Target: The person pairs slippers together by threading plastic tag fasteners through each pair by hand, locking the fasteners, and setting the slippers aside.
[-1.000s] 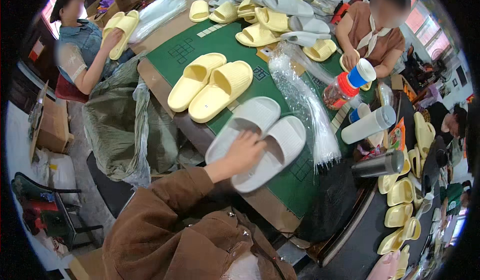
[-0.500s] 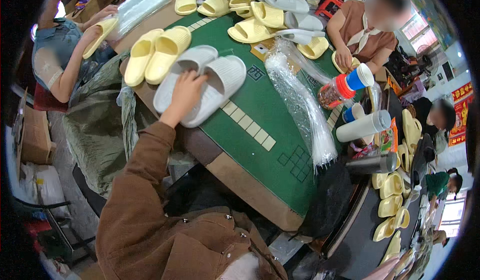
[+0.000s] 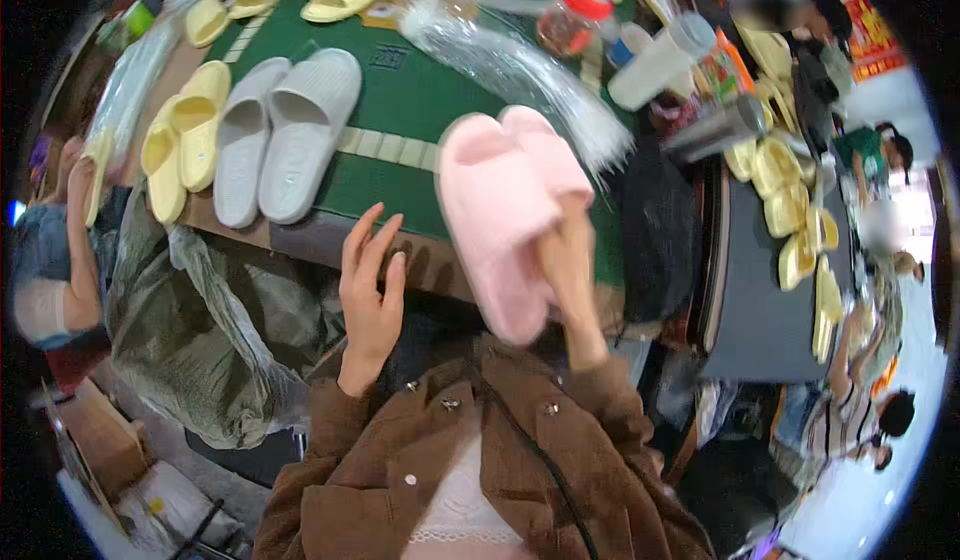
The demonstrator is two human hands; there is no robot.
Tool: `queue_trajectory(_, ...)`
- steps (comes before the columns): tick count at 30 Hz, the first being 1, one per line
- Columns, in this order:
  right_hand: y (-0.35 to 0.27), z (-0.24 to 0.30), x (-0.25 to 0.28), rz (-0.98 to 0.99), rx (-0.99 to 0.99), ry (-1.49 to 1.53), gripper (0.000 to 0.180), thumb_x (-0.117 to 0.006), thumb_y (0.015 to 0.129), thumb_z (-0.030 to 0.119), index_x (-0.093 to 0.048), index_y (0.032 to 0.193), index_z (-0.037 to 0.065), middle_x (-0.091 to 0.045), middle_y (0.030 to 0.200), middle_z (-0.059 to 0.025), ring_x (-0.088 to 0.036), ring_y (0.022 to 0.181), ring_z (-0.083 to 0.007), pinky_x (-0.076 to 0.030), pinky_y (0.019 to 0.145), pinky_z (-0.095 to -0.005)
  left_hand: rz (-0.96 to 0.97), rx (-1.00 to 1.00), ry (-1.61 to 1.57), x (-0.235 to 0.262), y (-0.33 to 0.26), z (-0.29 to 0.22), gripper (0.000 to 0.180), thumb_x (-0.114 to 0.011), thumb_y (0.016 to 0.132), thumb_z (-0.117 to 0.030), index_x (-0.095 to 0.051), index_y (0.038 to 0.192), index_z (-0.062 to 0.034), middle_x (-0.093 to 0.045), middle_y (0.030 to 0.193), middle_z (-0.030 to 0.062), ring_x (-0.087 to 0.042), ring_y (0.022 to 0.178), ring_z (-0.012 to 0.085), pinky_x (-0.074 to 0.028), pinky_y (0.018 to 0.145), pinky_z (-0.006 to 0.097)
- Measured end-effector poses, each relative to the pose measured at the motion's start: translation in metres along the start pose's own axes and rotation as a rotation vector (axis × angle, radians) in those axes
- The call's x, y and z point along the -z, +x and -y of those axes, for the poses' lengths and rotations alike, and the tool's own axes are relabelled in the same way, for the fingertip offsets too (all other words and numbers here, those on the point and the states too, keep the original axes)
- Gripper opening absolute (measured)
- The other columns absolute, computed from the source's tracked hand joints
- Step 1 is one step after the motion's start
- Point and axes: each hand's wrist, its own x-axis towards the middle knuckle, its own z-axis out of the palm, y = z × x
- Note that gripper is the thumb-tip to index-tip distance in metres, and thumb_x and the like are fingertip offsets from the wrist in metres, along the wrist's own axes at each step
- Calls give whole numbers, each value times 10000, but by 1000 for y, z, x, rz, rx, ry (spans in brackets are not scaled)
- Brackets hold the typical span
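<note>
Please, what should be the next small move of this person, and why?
Perhaps the right hand could set the pink slippers on the table, beside the grey slippers: it holds them tilted, while the yellow slippers and grey ones lie side by side along the table's near edge.

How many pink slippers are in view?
2: both held by the right hand. The left pink slipper shows more fully; the right pink slipper is partly covered by it. Others could be hidden.

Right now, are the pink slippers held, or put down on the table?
Held: the right hand has the pink slippers in its grip, and one end reaches past the near edge of the table.
</note>
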Motion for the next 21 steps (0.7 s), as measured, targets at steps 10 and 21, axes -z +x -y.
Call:
queue_trajectory(10,-45,-24,46,-36,-151,453,292,-426,975,110,-542,1212,-15,-595,1071,-83,-571,856,-97,-451,773,-237,136,-86,48,-39,-7,-5,544,-548,894,-169,-367,1390,-40,-249,1457,230,-276,1328,401,-235,1077,486)
queue_trajectory(21,-41,120,186,-484,1050,1283,200,-504,949,201,-609,1039,58,-654,849,-61,-616,681,-164,-475,702,-318,190,-381,536,-121,70,-8,465,-628,807,-256,-542,1260,-200,-520,1255,99,-429,1193,361,-255,995,579)
